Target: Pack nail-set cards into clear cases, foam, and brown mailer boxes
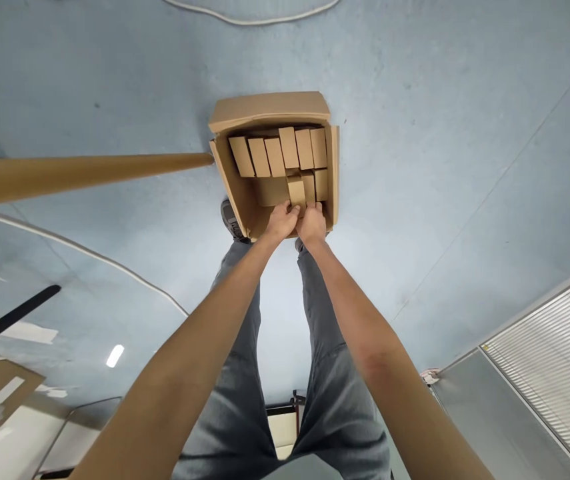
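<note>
A large open cardboard carton (267,107) stands on the floor between my feet. Several small brown cardboard boxes (289,148) fill its far side in a row, with a shorter row along the right side. My left hand (283,220) and my right hand (311,223) meet at the near part of the carton. Between them is a small cardboard box (296,191), raised a little above its neighbours, with the fingers of both hands closed at its near end. The fingertips are partly hidden. At the carton's near left, its bare bottom (271,192) shows.
A yellow-brown pole (89,175) reaches in from the left to the carton's side. White cables (75,245) lie on the blue-grey floor. To the lower left are a black bar (12,320) and a cardboard piece (7,387). Window blinds (555,360) are at lower right.
</note>
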Demonstrator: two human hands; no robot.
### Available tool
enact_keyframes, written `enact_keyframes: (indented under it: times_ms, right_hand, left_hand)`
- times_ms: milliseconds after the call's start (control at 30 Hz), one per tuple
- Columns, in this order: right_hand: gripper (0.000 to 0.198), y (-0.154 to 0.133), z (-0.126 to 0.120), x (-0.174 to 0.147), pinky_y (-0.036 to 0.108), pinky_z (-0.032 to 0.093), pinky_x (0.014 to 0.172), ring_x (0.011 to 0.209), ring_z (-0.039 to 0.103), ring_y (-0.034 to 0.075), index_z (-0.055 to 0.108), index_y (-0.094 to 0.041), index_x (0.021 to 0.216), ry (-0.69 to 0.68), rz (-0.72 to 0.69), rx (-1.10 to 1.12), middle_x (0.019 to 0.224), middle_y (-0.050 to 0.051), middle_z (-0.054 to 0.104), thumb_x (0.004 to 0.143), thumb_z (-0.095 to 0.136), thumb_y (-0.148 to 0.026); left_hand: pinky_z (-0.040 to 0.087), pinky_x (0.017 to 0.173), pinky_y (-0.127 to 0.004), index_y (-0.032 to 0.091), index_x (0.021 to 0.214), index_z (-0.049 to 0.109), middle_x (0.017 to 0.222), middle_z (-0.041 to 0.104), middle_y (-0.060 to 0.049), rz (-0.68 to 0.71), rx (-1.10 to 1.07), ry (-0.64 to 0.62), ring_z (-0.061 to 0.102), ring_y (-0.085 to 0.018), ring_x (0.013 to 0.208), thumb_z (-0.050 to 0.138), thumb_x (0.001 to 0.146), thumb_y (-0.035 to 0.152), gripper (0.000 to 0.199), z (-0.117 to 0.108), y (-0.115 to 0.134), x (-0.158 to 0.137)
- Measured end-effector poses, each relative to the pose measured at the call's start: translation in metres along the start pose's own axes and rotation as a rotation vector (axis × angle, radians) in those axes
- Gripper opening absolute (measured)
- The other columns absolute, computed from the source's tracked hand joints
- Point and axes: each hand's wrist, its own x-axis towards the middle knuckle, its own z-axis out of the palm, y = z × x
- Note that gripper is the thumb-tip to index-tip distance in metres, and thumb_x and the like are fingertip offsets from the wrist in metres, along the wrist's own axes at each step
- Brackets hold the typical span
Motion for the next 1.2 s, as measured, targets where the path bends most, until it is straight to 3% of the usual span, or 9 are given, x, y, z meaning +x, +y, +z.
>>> enact_keyframes:
  times_ms: [167, 267, 400, 500, 633, 833, 1200]
  right_hand:
    - [0.020, 0.014, 0.016, 0.037, 0.051, 0.062, 0.106, 0.122, 0.076, 0.037, 0.063, -0.017, 0.127, -0.005, -0.113, -0.016, 0.144, 0.023, 0.064, 0.106, 0.063, -0.018]
    - [0.020, 0.015, 0.022, 0.048, 0.050, 0.063, 0.106, 0.123, 0.075, 0.037, 0.065, -0.018, 0.127, 0.023, -0.172, -0.009, 0.144, 0.022, 0.067, 0.107, 0.063, -0.019]
    - [0.025, 0.005, 0.022, 0.043, 0.052, 0.062, 0.105, 0.119, 0.077, 0.036, 0.066, -0.018, 0.129, -0.034, -0.167, -0.063, 0.148, 0.021, 0.066, 0.106, 0.058, -0.012]
    - [0.029, -0.008, 0.014, 0.022, 0.050, 0.060, 0.107, 0.118, 0.077, 0.035, 0.068, -0.019, 0.128, -0.093, -0.145, -0.095, 0.144, 0.020, 0.069, 0.104, 0.056, -0.007]
    - [0.037, -0.030, -0.011, -0.025, 0.044, 0.060, 0.107, 0.118, 0.077, 0.030, 0.068, -0.021, 0.134, -0.149, -0.099, -0.145, 0.144, 0.017, 0.069, 0.106, 0.051, -0.003]
    - [0.037, -0.054, -0.063, -0.110, 0.042, 0.059, 0.107, 0.123, 0.076, 0.028, 0.065, -0.018, 0.143, -0.191, -0.086, -0.238, 0.144, 0.016, 0.069, 0.112, 0.044, -0.013]
    - [0.035, -0.053, -0.161, -0.252, 0.036, 0.057, 0.101, 0.118, 0.076, 0.027, 0.073, -0.022, 0.135, 0.014, -0.292, -0.028, 0.136, 0.014, 0.076, 0.106, 0.057, -0.013]
  left_hand:
    - [0.054, 0.114, -0.048, 0.020, 0.109, 0.079, 0.113, 0.082, -0.011, -0.034, 0.030, 0.000, 0.074, -0.034, 0.118, 0.068, 0.100, 0.031, 0.018, 0.006, -0.011, 0.037]
    - [0.053, 0.118, -0.049, 0.021, 0.119, 0.080, 0.124, 0.083, -0.011, -0.043, -0.002, 0.004, 0.073, -0.034, 0.125, 0.067, 0.099, 0.026, 0.025, 0.003, -0.014, 0.049]
    - [0.050, 0.123, -0.049, 0.019, 0.131, 0.078, 0.139, 0.079, -0.013, -0.111, -0.063, -0.011, 0.069, -0.035, 0.137, 0.065, 0.099, 0.022, 0.035, 0.001, -0.013, 0.049]
    - [0.051, 0.122, -0.047, 0.020, 0.129, 0.079, 0.138, 0.080, -0.013, -0.113, -0.088, -0.012, 0.066, -0.035, 0.142, 0.068, 0.099, 0.024, 0.032, -0.001, -0.009, 0.034]
    - [0.055, 0.116, -0.046, 0.020, 0.119, 0.082, 0.125, 0.084, -0.011, -0.169, -0.038, -0.018, 0.073, -0.034, 0.128, 0.067, 0.096, 0.025, 0.028, -0.005, 0.008, -0.007]
    - [0.053, 0.118, -0.041, 0.019, 0.110, 0.085, 0.131, 0.083, -0.012, -0.161, -0.084, -0.068, 0.074, -0.029, 0.128, 0.062, 0.092, 0.021, 0.029, -0.019, 0.052, -0.091]
    - [0.059, 0.113, -0.050, 0.019, 0.107, 0.085, 0.120, 0.085, -0.013, -0.098, -0.377, -0.119, 0.077, -0.031, 0.119, 0.083, 0.082, 0.036, 0.031, -0.038, 0.152, -0.266]
